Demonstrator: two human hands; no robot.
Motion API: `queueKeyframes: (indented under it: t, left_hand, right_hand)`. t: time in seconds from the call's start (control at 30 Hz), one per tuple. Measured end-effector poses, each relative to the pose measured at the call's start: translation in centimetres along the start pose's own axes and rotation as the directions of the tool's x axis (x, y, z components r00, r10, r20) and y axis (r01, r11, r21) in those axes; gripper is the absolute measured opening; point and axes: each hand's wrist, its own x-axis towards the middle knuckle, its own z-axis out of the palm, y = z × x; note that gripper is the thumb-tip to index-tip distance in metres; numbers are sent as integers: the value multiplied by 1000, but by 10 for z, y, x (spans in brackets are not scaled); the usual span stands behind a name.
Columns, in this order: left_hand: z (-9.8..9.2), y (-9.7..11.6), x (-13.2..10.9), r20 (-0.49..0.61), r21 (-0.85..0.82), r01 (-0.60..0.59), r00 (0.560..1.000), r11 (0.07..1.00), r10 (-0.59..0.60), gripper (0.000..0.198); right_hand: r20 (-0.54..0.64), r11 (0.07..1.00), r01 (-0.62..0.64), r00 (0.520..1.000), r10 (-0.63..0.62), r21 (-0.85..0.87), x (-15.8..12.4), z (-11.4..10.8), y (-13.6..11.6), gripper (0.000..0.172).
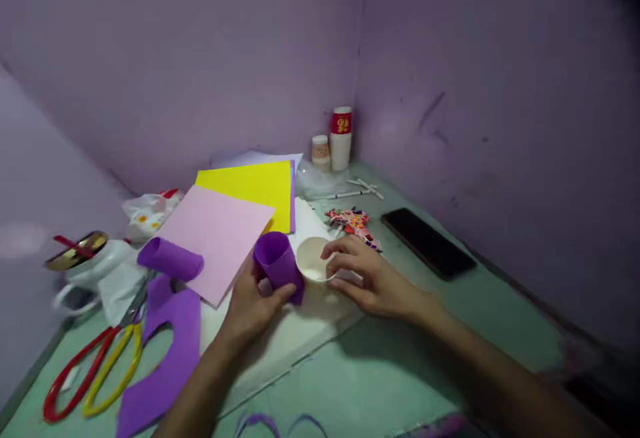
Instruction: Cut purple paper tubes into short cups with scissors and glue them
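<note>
"What's underneath it all?"

"A green table (pixel 380 385), with a pink sheet (pixel 220 225) lying towards its left edge."

"And the hands?"

"Both are over the middle of the table, well in from its edges. The left hand (pixel 255 305) is curled part-way closed around a purple tube (pixel 284 268), thumb on the near side. The right hand (pixel 367 278) is half open, fingers bent over the rim of a white cup (pixel 310 261), thumb low on the outside, so it has the cup by its wall."

"Do the tube and cup touch?"

"They're side by side, mouths up; I can't tell whether they touch. Fingertips reach into the cup, and otherwise it shows pale inner wall. The tube shows a shaded purple inside."

"Any other containers?"

"A bowl (pixel 63 260) near the left edge, with something red (pixel 75 246) lying across it. At the far corner stands a tall cup stack (pixel 341 151), red above white, and just left of that a shorter stack (pixel 321 150)."
</note>
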Motion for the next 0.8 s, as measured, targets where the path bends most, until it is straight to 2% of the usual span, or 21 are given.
queueKeyframes:
  t: [0.13,0.23,0.47,0.8]
  left_hand:
    - [0,-6,0,0,-2,20,1000,1000,-20,67]
    - [-1,-7,1,3,-2,21,1000,1000,-21,63]
    - [-5,-8,4,-15,23,17,1000,1000,-17,69]
    - [-6,-15,8,-48,89,8,999,996,-4,70]
  right_hand:
    - [-58,998,36,998,-38,-42,0,9,2,9]
    - [-58,999,44,997,-44,3,0,15,4,24]
    - [-103,999,-23,994,25,29,1,24,9,61]
    - [-79,999,9,997,-6,38,4,27,11,66]
